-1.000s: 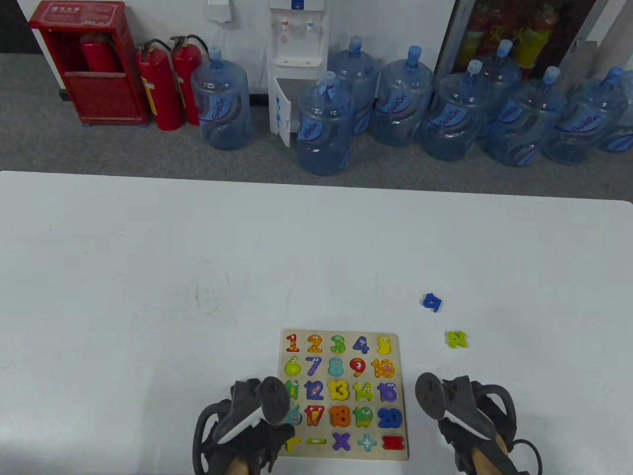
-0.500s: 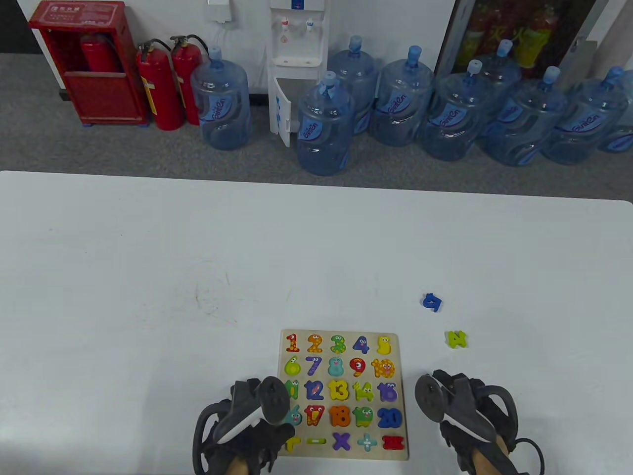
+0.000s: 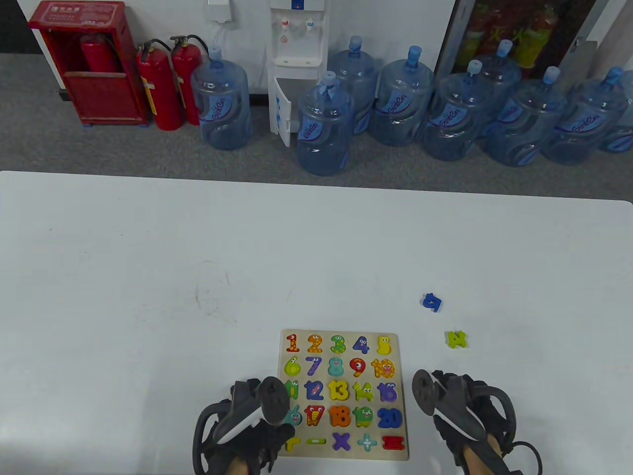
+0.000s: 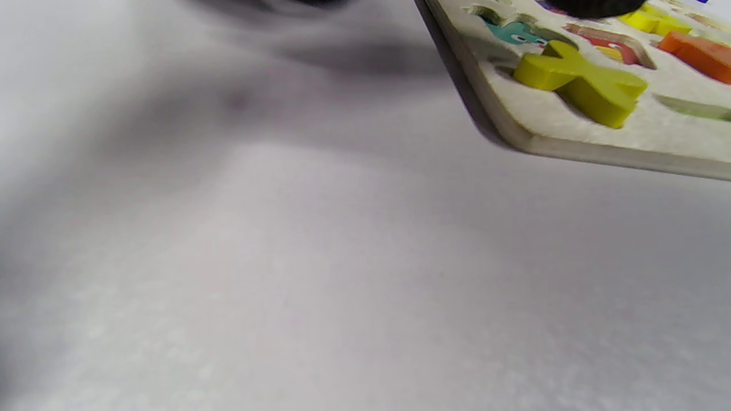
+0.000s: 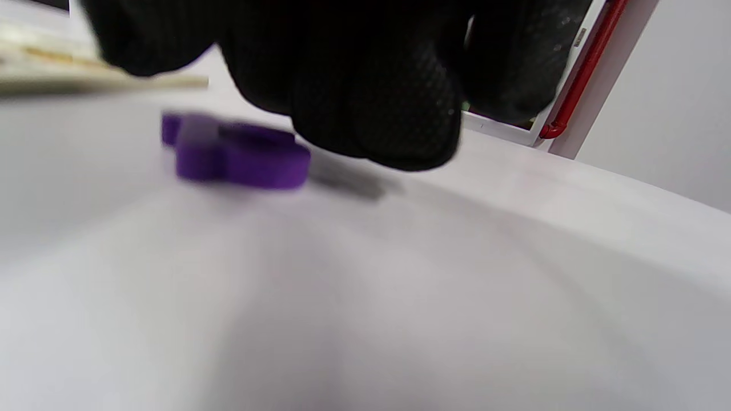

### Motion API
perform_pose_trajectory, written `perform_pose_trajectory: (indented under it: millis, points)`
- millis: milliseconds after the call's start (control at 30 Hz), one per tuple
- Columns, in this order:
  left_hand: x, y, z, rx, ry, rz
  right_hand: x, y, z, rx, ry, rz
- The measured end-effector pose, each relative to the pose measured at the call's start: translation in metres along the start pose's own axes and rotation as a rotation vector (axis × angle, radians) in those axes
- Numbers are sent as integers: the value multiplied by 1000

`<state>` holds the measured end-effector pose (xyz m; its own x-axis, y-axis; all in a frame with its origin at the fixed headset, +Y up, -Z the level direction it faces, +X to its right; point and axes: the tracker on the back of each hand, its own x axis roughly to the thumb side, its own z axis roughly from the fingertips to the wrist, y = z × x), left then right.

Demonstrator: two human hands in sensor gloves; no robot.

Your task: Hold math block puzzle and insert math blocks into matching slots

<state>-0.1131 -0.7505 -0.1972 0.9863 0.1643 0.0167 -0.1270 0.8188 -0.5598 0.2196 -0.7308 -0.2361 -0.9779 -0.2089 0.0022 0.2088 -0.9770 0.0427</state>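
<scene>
We see a pale wooden puzzle board [image 4: 571, 123], a matt yellow block [image 4: 588, 85] in it, and a smooth matt tabletop [image 3: 148, 257] beneath.

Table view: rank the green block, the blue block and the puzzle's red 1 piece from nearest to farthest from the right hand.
1. The green block, loose on the table just beyond the right hand.
2. The blue block, loose on the table farther out, slightly left of the green one.
3. The red 1 piece, seated at the puzzle board's far left corner, across the board from that hand.
</scene>
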Motion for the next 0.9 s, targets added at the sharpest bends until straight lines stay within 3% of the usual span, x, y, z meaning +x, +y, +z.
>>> perform_pose_trajectory:
  millis: [100,367,433,667,900]
  points:
    - [0,0,0,-1,0,1,-4,-4,6,22,-94,-81]
    - [0,0,0,-1,1,0,2,11,-1,104,-126,38]
    - [0,0,0,-1,1,0,4,11,-1,47,-119,24]
    - [0,0,0,-1,1,2,7,10,-3,21,-110,21]
    - [0,0,0,0,1,6,29,-9,1,-44,-194,-105]
